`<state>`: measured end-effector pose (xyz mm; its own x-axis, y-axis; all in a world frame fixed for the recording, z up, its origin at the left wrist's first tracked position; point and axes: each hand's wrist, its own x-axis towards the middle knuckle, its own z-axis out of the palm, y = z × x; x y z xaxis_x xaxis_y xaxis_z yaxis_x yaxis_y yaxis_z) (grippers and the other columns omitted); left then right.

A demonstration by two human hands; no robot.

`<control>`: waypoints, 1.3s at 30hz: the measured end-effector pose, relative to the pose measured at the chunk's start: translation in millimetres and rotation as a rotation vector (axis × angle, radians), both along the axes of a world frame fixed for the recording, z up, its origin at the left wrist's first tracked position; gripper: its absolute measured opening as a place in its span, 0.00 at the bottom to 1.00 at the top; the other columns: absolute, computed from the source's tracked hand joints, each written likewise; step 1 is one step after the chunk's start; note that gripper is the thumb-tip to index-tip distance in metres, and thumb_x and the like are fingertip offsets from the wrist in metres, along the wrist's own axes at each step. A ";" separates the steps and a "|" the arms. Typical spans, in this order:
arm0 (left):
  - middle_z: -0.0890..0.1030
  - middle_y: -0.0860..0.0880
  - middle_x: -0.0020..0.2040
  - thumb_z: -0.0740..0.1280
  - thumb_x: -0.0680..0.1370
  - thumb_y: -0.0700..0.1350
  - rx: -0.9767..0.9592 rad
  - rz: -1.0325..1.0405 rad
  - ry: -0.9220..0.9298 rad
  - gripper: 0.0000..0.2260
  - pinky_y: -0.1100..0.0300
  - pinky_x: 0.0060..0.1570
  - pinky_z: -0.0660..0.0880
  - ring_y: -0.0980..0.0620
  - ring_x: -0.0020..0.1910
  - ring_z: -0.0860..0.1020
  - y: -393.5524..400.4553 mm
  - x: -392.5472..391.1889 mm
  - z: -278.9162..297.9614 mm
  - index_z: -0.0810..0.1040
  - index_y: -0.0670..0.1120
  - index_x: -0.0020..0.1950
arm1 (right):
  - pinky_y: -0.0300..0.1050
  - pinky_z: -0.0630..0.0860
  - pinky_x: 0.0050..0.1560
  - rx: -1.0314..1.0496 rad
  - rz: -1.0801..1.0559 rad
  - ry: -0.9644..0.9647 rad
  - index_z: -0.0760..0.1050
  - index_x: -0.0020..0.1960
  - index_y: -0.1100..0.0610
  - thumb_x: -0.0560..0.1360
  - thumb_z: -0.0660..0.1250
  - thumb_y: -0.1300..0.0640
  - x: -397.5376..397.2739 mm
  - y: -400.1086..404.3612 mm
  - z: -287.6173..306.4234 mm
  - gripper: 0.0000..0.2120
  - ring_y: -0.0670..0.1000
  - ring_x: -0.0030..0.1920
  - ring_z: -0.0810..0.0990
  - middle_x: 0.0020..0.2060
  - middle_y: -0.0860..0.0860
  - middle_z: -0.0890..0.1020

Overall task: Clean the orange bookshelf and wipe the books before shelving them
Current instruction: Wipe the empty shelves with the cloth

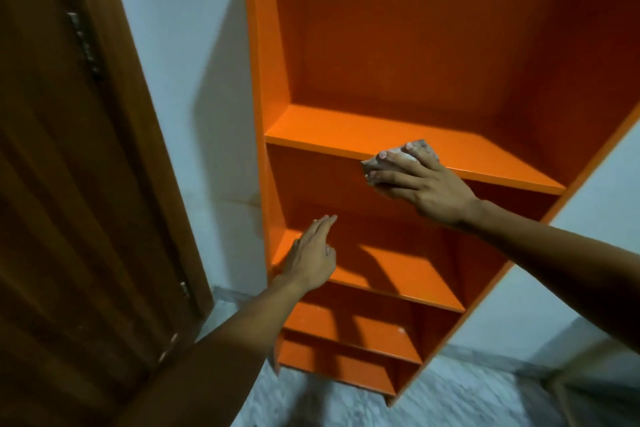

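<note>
the tall orange painted wooden bookshelf (398, 62) stands straight ahead of me against the pale wall (180, 45), every compartment bare, no books in view anywhere. i'm on the upper visible shelf board (346, 128) now, and my right hand (422, 180) is down on its front edge with a small crumpled whitish cloth (375, 163) under it. the fingers (391, 158) are spread and curled over the wad, thumb reaching under the lip, so the cloth is pinned between hand and board. that grip makes sense to me: it wraps the rag round the edge so top face and front lip get wiped in one pass.

my left hand (311, 256) is lower, at the left end of the next shelf board down (398, 270), fingers straight and close together, holding nothing. whether the palm actually presses the board or just hovers over it i cannot tell. i read it as a brace, steadying me or the unit while the other hand scrubs.

two more boards below look unwiped, i'd judge, with pale specks on one. further out, a dark brown wooden door (69, 184) stands on the left, and grey mottled floor (329, 406) shows at the foot of the unit. shelving looks a long way off yet.
</note>
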<state>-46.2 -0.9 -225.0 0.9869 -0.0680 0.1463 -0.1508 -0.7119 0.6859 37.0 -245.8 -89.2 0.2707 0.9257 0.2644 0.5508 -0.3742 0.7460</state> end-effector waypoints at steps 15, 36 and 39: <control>0.59 0.49 0.80 0.57 0.83 0.44 0.157 -0.225 0.157 0.26 0.44 0.74 0.59 0.48 0.80 0.55 -119.6 22.4 -57.6 0.55 0.50 0.80 | 0.70 0.58 0.72 0.628 -0.265 0.288 0.74 0.68 0.61 0.75 0.54 0.72 -59.6 -156.2 -95.4 0.25 0.65 0.76 0.61 0.71 0.59 0.72; 0.64 0.41 0.78 0.49 0.81 0.59 0.622 0.020 0.104 0.27 0.29 0.66 0.61 0.35 0.75 0.64 -41.5 43.2 -181.4 0.65 0.50 0.78 | 0.64 0.47 0.74 0.909 -1.065 0.831 0.58 0.78 0.44 0.82 0.48 0.38 -9.9 -31.1 -303.9 0.27 0.65 0.77 0.53 0.78 0.63 0.55; 0.60 0.43 0.80 0.47 0.80 0.59 0.585 0.014 0.147 0.28 0.28 0.68 0.56 0.35 0.77 0.59 -43.5 44.0 -178.4 0.61 0.51 0.79 | 0.66 0.58 0.69 0.713 -0.794 0.813 0.61 0.78 0.48 0.80 0.54 0.44 -29.7 -13.7 -314.6 0.26 0.67 0.73 0.63 0.75 0.64 0.64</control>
